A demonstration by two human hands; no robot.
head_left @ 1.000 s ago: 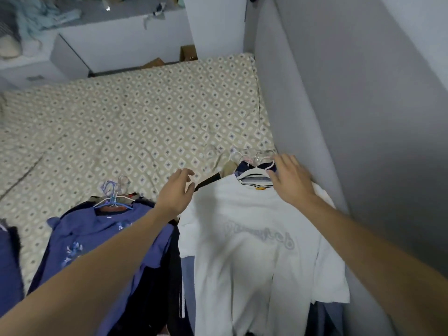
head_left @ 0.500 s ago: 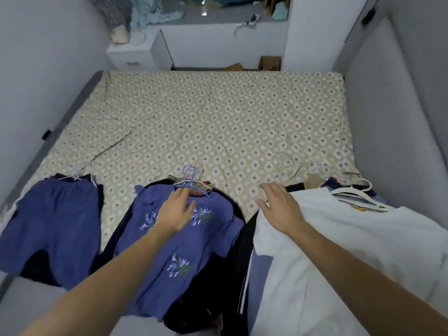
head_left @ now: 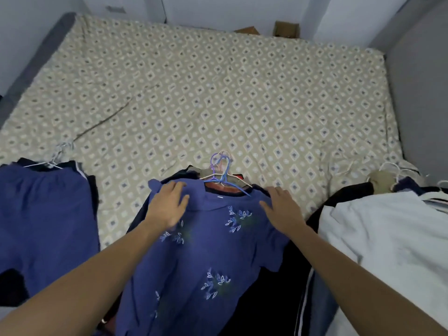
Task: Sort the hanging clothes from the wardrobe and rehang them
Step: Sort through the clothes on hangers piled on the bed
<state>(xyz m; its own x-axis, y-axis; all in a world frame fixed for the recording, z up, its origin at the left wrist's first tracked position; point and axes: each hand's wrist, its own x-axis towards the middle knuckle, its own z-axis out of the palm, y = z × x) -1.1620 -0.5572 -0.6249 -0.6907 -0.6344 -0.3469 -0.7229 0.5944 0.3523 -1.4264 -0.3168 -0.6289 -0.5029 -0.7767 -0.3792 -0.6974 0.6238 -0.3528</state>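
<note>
Both hands now rest on the middle pile; half a second ago the right hand (head_left: 281,209) lay on the white shirt (head_left: 388,238) at the right, and the left hand (head_left: 168,207) was reaching at the hangers (head_left: 221,172) of the middle pile. The view has also swung left, so the middle pile now sits at centre.

Left hand: lies flat on the left shoulder of the blue top (head_left: 201,258), fingers spread apart and straight, gripping nothing.

Right hand: lies flat on the right shoulder of the same top, fingers straight and slightly apart, gripping nothing.

Blue top: floral print, topmost item of the middle pile, lying on the bed (head_left: 218,93) near its front edge. Dark garments (head_left: 266,299) lie under it and show at both sides. The bunched hanger hooks, blue and pale, stick out past the collar onto the patterned sheet, between the two hands and just beyond them.

Left pile: a plain blue garment (head_left: 43,214) on top of dark cloth, with a pale hanger (head_left: 55,158) at its far edge. It lies apart from the middle pile, with a strip of sheet between them.

Right pile: the white shirt on top, touching the dark garments of the middle pile; white hangers (head_left: 397,173) show at its far end, beside the grey wall (head_left: 421,93).
</note>
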